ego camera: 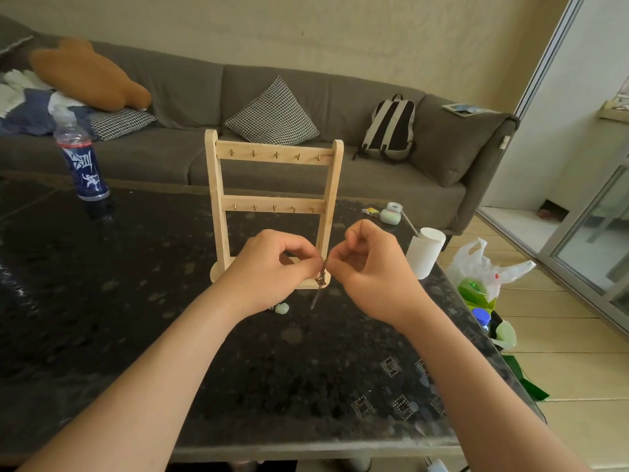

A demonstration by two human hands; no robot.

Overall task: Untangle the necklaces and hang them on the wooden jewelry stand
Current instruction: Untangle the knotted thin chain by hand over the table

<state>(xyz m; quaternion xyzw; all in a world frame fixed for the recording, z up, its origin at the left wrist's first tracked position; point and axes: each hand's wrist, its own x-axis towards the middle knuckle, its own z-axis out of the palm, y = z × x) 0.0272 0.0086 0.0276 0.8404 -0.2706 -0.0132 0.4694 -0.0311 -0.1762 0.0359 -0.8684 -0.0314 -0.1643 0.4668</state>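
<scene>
1. A plastic bottle (83,165) with a blue label is seen standing on the dark speckled table (102,301), well to the left of the wooden jewelry stand (272,203) and a little behind it.
2. The left hand (272,267) is held just in front of the stand's base, left of its middle. Its fingers are curled, and the top of the chain bundle is pinched between thumb and forefinger.
3. A pale green pendant (281,307) lies on the table in front of the stand, under the left wrist and partly hidden by it.
4. The stand is set upright on the table. Two crossbars are fitted, each with a row of small hooks. A checked cushion (272,114) rests on the grey sofa (340,97) behind it.
5. The necklaces (321,278) are held as a small dark knot, raised before the stand's right foot. One strand hangs toward the table. The number of chains cannot be told.
6. The right hand (371,270) is held just right of the knot and in front of the stand's right post. Its fingers are curled, and the knot is pinched from that side.
7. A backpack (389,127) is propped on the sofa behind and right of the stand.
8. A white paper cup (425,253) stands right of the stand, near the table edge.
</scene>
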